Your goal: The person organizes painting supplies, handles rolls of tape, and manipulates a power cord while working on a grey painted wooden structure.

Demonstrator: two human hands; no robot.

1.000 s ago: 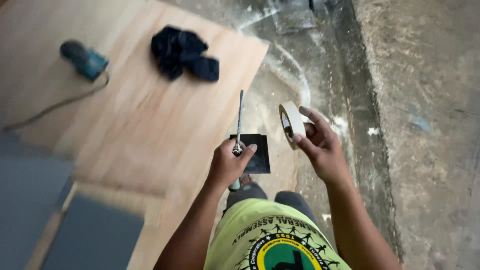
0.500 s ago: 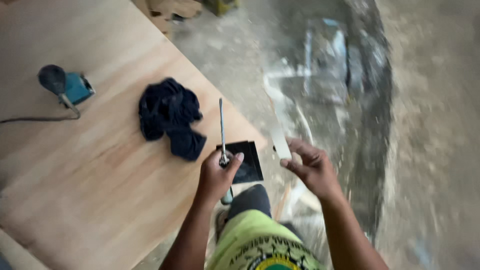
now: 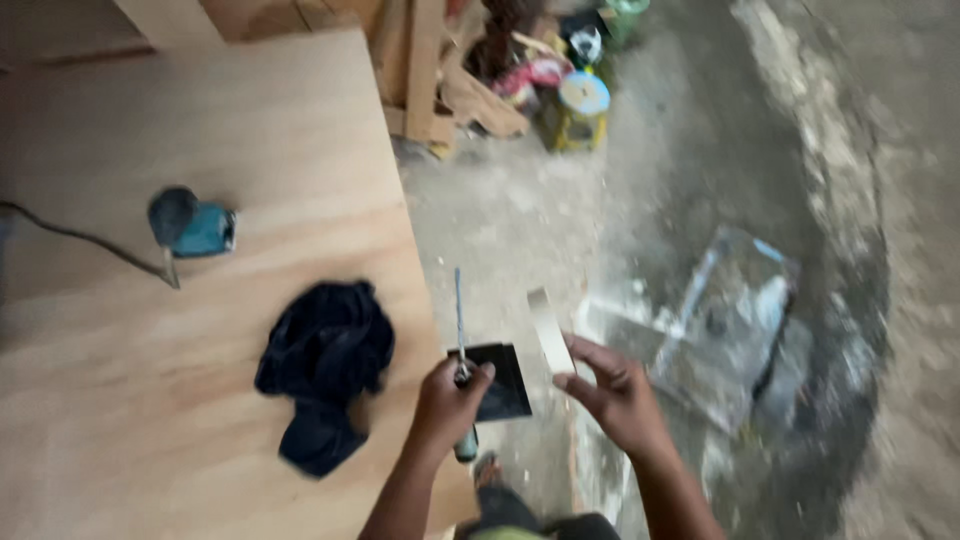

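Left hand (image 3: 448, 400) gripping screwdriver (image 3: 461, 345), shaft pointing away, off counter's (image 3: 200, 420) right edge; right hand (image 3: 615, 395) pinching tape roll (image 3: 551, 332) just beside.

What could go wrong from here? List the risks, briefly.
1. The left hand grips both a screwdriver and a black square beyond the board's edge; either might slip to the concrete floor.
2. The screwdriver's bare shaft points up close to the right hand and its tape roll; a jab seems possible.
3. The dark cloth lies near the edge and could get brushed off.
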